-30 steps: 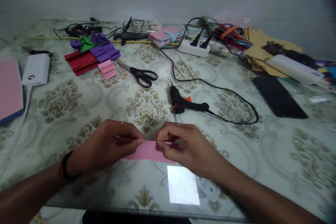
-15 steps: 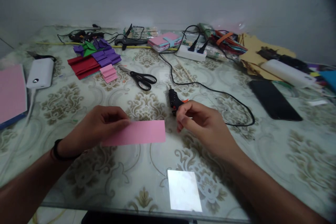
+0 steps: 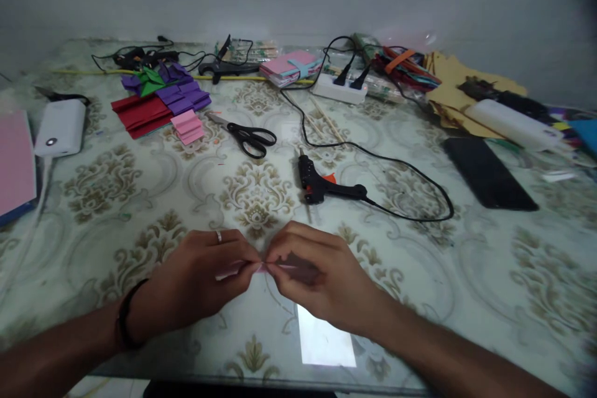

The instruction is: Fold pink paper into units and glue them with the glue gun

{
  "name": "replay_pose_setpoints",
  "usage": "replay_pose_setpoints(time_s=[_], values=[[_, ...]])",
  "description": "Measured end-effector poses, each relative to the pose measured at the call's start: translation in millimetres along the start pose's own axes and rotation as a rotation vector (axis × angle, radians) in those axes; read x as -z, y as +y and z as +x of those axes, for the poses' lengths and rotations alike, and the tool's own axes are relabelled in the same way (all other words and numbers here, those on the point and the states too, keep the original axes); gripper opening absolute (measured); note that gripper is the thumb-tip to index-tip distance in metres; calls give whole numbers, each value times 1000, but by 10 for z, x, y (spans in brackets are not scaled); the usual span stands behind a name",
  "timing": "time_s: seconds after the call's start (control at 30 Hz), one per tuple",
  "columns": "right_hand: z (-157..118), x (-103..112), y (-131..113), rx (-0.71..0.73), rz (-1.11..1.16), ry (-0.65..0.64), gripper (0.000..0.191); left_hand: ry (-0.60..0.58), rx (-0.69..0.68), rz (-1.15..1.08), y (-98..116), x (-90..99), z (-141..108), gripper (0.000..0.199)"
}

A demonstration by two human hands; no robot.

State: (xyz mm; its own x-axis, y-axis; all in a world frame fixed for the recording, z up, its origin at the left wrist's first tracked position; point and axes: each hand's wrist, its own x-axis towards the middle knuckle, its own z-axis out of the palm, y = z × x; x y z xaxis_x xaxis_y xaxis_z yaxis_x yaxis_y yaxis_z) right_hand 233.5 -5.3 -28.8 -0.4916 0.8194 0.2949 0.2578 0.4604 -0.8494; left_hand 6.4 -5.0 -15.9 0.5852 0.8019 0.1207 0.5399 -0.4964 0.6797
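Observation:
My left hand (image 3: 200, 270) and my right hand (image 3: 317, 267) meet fingertip to fingertip above the near part of the table. Both pinch a pink paper strip (image 3: 262, 267), mostly hidden behind the fingers; only slivers of it show between and under them. Beyond my hands a black hot glue gun (image 3: 321, 183) with an orange trigger lies on its side, touched by neither hand. Black-handled scissors (image 3: 249, 137) rest farther back. Left of them are a small pleated pink paper (image 3: 187, 127), a folded red paper (image 3: 140, 113) and folded purple paper (image 3: 184, 98).
A white power bank (image 3: 60, 127) and pink sheets (image 3: 16, 161) lie at the left. A black phone (image 3: 489, 173) is at the right. The glue gun's cord loops to a white power strip (image 3: 339, 88) near two thin sticks (image 3: 329, 123). Stacked coloured paper (image 3: 290, 68) sits at the back.
My right hand has moved left and nearer me, away from beside the glue gun, and now pinches the pink strip. My left hand has shifted slightly right and nearer with it.

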Motion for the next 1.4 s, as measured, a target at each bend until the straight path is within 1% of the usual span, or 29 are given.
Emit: replay_pose_setpoints(time_s=[0.13, 0.27, 0.37, 0.47, 0.57, 0.6, 0.7, 0.73, 0.8, 0.87, 0.93, 0.97, 1.03, 1.1, 1.23, 1.4], values=[[-9, -41, -14, 86, -96, 38, 12, 65, -59, 45, 50, -29, -21, 16], [-1, -60, -23, 148, -181, 45, 14, 58, -78, 33, 74, -52, -44, 15], [11, -31, -24, 134, -167, 40, 15, 81, -87, 10, 67, -16, -34, 14], [31, 51, -22, 98, -116, 50, 17, 84, -69, -18, 44, 91, -4, 14], [73, 196, -10, 58, -78, 58, 19, 42, 15, -123, 1, 233, 33, 12], [90, 255, 0, 42, -72, 66, 19, 62, 47, -173, -18, 276, 46, 12], [142, 420, 50, -69, -27, 85, 18, 93, 218, -304, -84, 366, 86, 12], [154, 457, 72, -115, 1, 120, 17, 105, 272, -347, -105, 379, 98, 14], [167, 483, 114, -155, 53, 187, 13, 101, 341, -417, -139, 376, 114, 18], [163, 447, 140, -167, 99, 217, 8, 51, 361, -449, -157, 336, 116, 20], [147, 370, 143, -174, 97, 173, 1, 2, 351, -440, -159, 274, 105, 19], [137, 326, 136, -174, 68, 125, 3, -11, 338, -424, -153, 242, 96, 17], [119, 243, 115, -136, 20, 51, 5, -6, 282, -381, -134, 186, 77, 13], [105, 181, 98, -87, 5, 5, 3, 15, 204, -331, -107, 154, 63, 13], [71, 116, 90, -25, -16, -18, 10, 55, 92, -235, -53, 136, 53, 11], [17, 80, 69, 55, -61, -14, 12, 41, 52, -220, -21, 108, 39, 11]])
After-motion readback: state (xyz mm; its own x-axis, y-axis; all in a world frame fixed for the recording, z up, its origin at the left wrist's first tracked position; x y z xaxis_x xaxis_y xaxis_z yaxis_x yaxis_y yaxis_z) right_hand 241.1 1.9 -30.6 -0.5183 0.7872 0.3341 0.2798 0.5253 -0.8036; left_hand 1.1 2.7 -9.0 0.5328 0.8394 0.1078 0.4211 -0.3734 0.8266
